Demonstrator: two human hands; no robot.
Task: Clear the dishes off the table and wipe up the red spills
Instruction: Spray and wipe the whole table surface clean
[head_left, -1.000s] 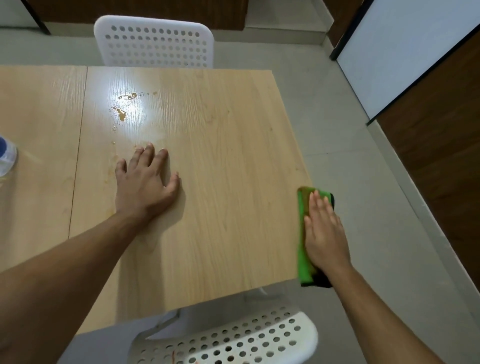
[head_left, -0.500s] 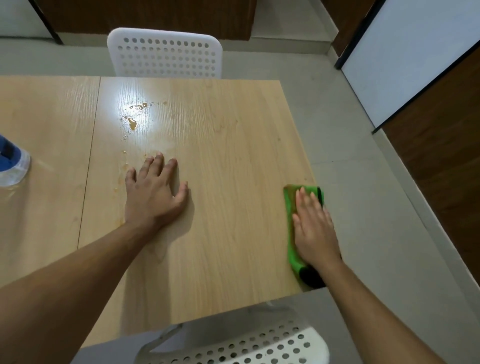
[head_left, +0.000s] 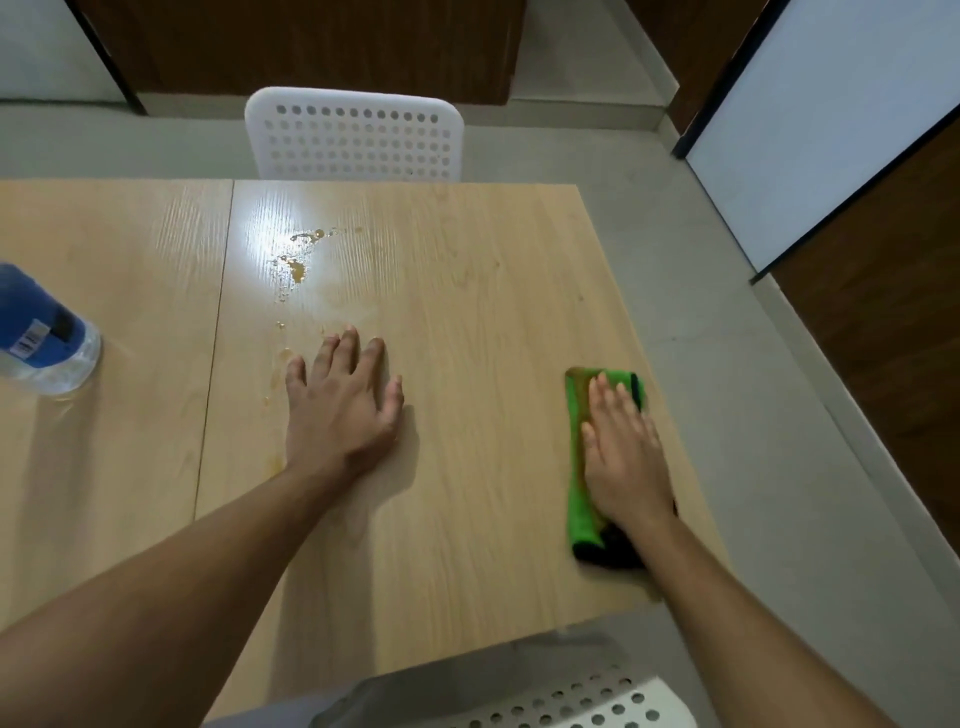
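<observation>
Fingers of the right hand (head_left: 623, 457) lie straight, pressing a green cloth (head_left: 581, 499) onto the counter (head_left: 467, 519). Left hand (head_left: 337, 410) rests flat, fingers spread, near the spill (head_left: 297, 269).

Tabletop (head_left: 467, 322): pale wood, fine lengthwise grain, white glare patch near far edge.
Spills (head_left: 297, 269): amber-brown droplets and smears, not clearly red.
Cloth (head_left: 581, 499): bright green, black edging, brownish stain at far end.
Bottle (head_left: 36, 332): blue label with white barcode patch, clear plastic base.
Far chair (head_left: 354, 136): white, regular rows of round holes.
Near chair (head_left: 582, 701): white, same hole pattern.
Floor (head_left: 779, 467): light grey.
Wall panels (head_left: 883, 322): dark brown wood; one white panel (head_left: 831, 114), black trim.
</observation>
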